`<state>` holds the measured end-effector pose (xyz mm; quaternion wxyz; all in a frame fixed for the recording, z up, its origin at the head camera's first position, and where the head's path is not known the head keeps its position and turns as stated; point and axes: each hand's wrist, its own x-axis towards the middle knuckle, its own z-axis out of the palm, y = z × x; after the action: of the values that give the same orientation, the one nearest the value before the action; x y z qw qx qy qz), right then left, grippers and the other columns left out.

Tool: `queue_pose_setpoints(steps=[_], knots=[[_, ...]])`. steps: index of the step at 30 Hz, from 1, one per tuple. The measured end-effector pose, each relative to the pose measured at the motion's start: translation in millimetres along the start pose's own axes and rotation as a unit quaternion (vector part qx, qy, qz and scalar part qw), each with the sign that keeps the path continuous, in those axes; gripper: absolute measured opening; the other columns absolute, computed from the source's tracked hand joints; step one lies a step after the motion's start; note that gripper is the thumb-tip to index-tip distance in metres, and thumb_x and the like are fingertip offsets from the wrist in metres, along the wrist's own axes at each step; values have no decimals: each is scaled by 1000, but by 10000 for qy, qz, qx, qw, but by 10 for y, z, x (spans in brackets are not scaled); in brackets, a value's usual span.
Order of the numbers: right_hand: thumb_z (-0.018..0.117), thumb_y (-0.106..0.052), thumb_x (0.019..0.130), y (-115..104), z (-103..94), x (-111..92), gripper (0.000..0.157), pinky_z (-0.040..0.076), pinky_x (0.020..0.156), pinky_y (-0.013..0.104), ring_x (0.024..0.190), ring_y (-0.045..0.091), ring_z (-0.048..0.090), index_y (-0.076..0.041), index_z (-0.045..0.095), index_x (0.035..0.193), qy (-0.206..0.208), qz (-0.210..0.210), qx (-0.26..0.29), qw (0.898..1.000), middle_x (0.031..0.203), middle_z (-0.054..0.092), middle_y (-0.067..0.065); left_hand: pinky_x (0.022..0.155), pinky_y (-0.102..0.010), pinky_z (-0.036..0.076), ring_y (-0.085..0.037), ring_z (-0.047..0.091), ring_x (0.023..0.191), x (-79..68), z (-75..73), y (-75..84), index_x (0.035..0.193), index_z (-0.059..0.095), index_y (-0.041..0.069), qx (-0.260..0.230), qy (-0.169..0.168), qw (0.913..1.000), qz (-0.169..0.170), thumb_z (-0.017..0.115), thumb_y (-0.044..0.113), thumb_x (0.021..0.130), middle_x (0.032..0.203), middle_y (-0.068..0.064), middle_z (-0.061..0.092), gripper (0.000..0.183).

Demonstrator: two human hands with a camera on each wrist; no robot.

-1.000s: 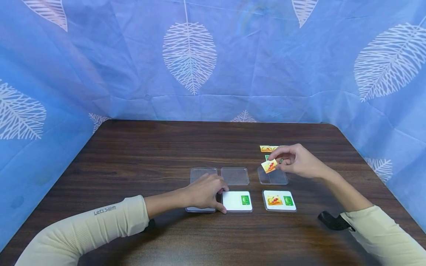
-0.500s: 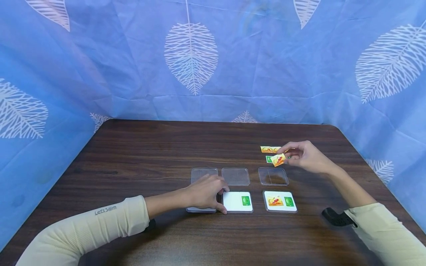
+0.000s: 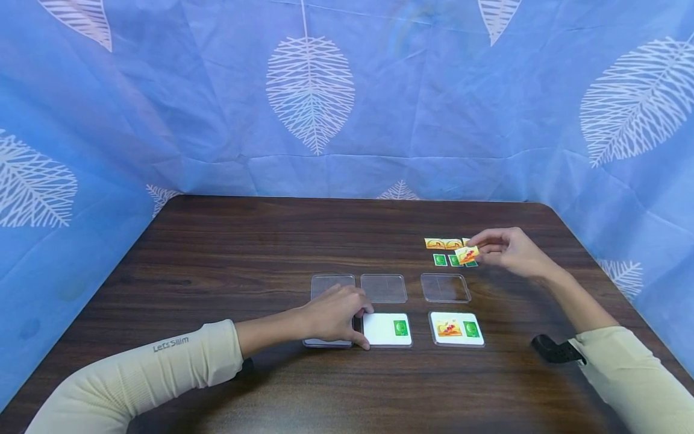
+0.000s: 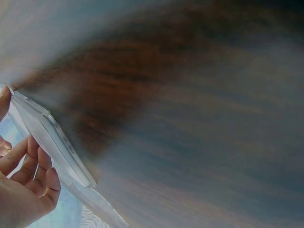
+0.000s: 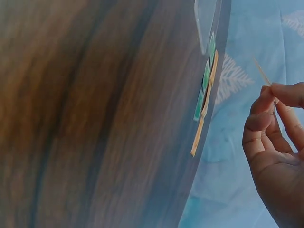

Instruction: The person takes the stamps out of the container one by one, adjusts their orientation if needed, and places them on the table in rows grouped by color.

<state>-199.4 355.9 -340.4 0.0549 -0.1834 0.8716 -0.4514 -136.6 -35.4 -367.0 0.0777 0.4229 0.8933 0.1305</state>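
Note:
My right hand (image 3: 512, 250) pinches a small yellow-and-orange stamp (image 3: 467, 255) between thumb and fingertips. In the right wrist view the stamp (image 5: 261, 72) shows edge-on, raised off the table. Just behind and below it lie a row of yellow stamps (image 3: 443, 244) and a row of green stamps (image 3: 440, 260), partly covered. My left hand (image 3: 333, 314) grips the middle flat case (image 3: 379, 330) across its left end, thumb at the near edge, fingers at the far edge. That case has a white inside with one green stamp (image 3: 400, 327) at its right.
The right case (image 3: 470, 317) bears an orange and a green stamp side by side. A left case (image 3: 327, 343) is mostly hidden under my left hand. Behind the cases lie clear lids (image 3: 383, 288) on the wooden table (image 3: 271, 241). A blue leaf-print cloth (image 3: 217, 90) hangs around.
My right hand has moved right and slightly back with the stamp, from over the right-hand lid to over the green row. My left hand has stayed put.

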Motion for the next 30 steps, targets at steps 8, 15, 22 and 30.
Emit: queue_pose_setpoints(steps=[8, 15, 22, 30], knots=[[65, 2, 99, 96, -85, 30, 29, 55, 67, 33, 88, 13, 71, 11, 64, 126, 193, 397, -274, 9986, 106, 71, 20, 77, -27, 45, -9, 55, 82, -7, 5, -4, 111, 78, 9, -38, 42, 10000, 34, 92, 45, 76, 89, 4, 65, 52], [64, -2, 100, 180, -202, 71, 28, 52, 65, 35, 84, 15, 70, 8, 65, 126, 290, 397, -630, 9968, 101, 74, 17, 75, -26, 43, -8, 54, 81, -10, -9, 3, 111, 78, 8, -45, 83, 9999, 59, 92, 45, 76, 89, 4, 65, 53], [64, 3, 97, 262, -265, 110, 28, 54, 68, 33, 84, 13, 69, 9, 65, 124, 331, 594, -711, 9952, 101, 71, 17, 76, -26, 45, -8, 55, 81, -18, -5, -6, 110, 78, 8, -70, 93, 9999, 94, 92, 45, 76, 89, 4, 66, 52], [61, 2, 97, 379, -344, 154, 30, 50, 63, 34, 78, 17, 64, 10, 64, 126, 402, 866, -991, 9905, 106, 69, 22, 76, -25, 45, -8, 56, 82, -15, 10, -25, 109, 78, 8, -90, 121, 9998, 115, 93, 44, 75, 90, 3, 67, 52]])
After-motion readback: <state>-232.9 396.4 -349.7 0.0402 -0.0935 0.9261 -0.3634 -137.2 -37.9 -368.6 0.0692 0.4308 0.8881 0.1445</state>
